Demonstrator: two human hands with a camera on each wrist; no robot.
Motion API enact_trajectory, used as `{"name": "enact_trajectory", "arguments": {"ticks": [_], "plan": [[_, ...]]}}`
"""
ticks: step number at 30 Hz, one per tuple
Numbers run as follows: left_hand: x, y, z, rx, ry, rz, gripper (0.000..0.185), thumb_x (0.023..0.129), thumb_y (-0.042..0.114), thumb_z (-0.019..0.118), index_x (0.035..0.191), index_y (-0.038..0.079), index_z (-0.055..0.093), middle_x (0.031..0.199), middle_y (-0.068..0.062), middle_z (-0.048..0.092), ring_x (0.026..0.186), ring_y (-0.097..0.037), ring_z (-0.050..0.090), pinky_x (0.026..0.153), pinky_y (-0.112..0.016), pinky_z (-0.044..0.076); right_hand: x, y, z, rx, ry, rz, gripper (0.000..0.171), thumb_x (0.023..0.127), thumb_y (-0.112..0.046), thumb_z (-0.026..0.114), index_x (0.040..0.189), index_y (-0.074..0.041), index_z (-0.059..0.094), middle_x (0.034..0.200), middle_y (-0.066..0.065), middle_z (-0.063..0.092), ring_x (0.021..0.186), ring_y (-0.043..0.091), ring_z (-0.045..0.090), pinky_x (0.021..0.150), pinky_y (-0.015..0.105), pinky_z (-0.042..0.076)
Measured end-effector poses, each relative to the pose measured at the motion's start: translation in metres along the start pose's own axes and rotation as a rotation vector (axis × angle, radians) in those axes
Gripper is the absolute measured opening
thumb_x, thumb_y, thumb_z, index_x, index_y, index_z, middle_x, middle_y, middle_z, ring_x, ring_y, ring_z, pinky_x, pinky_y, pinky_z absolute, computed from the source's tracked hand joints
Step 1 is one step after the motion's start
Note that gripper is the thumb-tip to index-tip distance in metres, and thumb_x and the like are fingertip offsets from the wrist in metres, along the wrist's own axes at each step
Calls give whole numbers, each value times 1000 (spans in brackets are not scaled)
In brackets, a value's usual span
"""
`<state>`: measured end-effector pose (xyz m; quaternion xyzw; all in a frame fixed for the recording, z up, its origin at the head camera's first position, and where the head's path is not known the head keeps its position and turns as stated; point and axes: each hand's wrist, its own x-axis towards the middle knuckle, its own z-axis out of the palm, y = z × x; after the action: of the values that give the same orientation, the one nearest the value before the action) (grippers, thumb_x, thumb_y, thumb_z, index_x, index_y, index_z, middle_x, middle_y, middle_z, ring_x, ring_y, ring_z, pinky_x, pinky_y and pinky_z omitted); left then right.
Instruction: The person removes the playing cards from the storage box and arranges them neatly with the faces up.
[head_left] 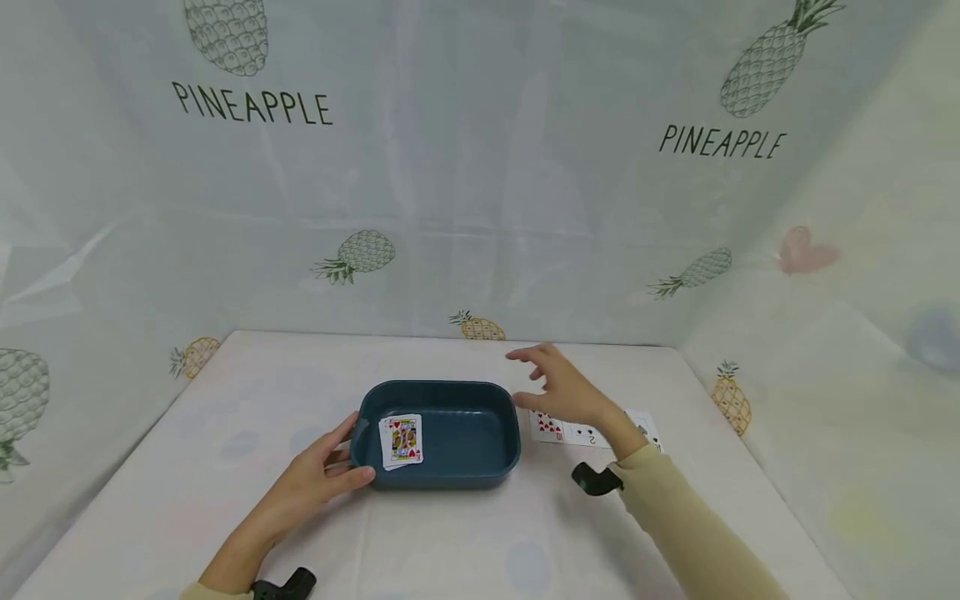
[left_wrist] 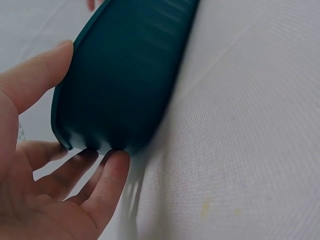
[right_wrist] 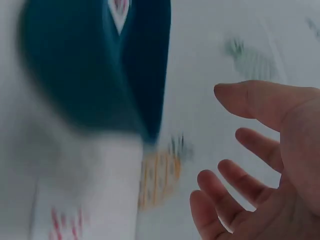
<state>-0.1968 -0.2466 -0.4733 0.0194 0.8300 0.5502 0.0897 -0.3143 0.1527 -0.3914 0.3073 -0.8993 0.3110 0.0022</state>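
One dark teal tray (head_left: 450,400) sits on the white tablecloth (head_left: 225,467), a little below the middle of the head view. Inside it, at its left end, lies one king of hearts (head_left: 402,440) face up; a second card edge seems to peek out beneath it, though I cannot tell for sure.

The left hand (head_left: 318,479) is at the lower left of that view, at the tray's left end. Its thumb lies along the rim, and its fingers (left_wrist: 107,185) are loosely spread, their tips touching the foot of the outer wall, as the left wrist view shows. The hand rests against the tray rather than wrapping round it.

The right hand (head_left: 566,387) hovers just right of the tray, right of centre in the frame, holding nothing. Its fingers (right_wrist: 225,192) are spread and gently bent, apart from one another and from the tray's rim.

Beneath that hand a row of face-up cards (head_left: 573,431) lies on the cloth, just beside the tray's right end. Three or so can be made out; the wrist hides part of the row, so the full count is uncertain.
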Motion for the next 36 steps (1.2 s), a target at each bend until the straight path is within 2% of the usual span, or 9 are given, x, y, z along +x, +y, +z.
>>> {"name": "enact_trajectory", "arguments": {"ticks": [4, 7, 11, 15, 21, 29, 36], "plan": [[1, 0, 0, 7, 1, 6, 100, 93, 36, 84, 171, 21, 23, 171, -19, 32, 144, -41, 52, 107, -44, 55, 22, -40, 48, 75, -73, -36, 64, 96, -24, 80, 153, -11, 55, 142, 19, 52, 117, 37, 62, 92, 46, 57], [1, 0, -1, -4, 0, 7, 100, 94, 34, 84, 171, 21, 22, 171, -19, 32, 144, -41, 52, 105, -41, 56, 36, -58, 83, 102, -120, -33, 65, 95, -25, 80, 154, -13, 55, 143, 20, 51, 118, 38, 63, 94, 40, 56], [1, 0, -1, -23, -15, 12, 98, 96, 34, 82, 171, 21, 22, 171, -20, 31, 144, -41, 52, 103, -39, 57, 50, -69, 118, 95, -125, 15, 66, 92, -28, 84, 151, -13, 58, 139, 16, 53, 110, 29, 62, 92, 34, 53], [1, 0, -1, -30, -27, 21, 96, 97, 34, 81, 172, 21, 21, 172, -20, 29, 145, -42, 50, 102, -38, 58, 56, -70, 140, 55, -115, 78, 67, 90, -30, 86, 149, -13, 60, 135, 13, 53, 110, 22, 55, 97, 37, 53], [0, 1, -1, -30, -33, 25, 97, 97, 32, 81, 172, 21, 20, 172, -21, 29, 146, -42, 50, 101, -36, 58, 54, -70, 152, -39, -159, 141, 68, 88, -34, 88, 147, -12, 63, 136, 11, 49, 112, 24, 47, 92, 38, 49], [0, 2, 0, -22, -26, 21, 98, 96, 33, 82, 171, 21, 22, 171, -20, 31, 144, -41, 51, 101, -37, 57, 50, -65, 143, -111, -195, 169, 65, 90, -34, 86, 146, -12, 64, 139, 8, 48, 113, 23, 46, 95, 37, 51], [-1, 2, 0, -3, -22, 11, 98, 96, 34, 82, 172, 21, 21, 171, -22, 31, 145, -43, 50, 103, -43, 57, 49, -60, 141, -133, -227, 130, 85, 82, -41, 94, 153, -13, 57, 145, 7, 49, 115, 21, 46, 98, 33, 49]]}}
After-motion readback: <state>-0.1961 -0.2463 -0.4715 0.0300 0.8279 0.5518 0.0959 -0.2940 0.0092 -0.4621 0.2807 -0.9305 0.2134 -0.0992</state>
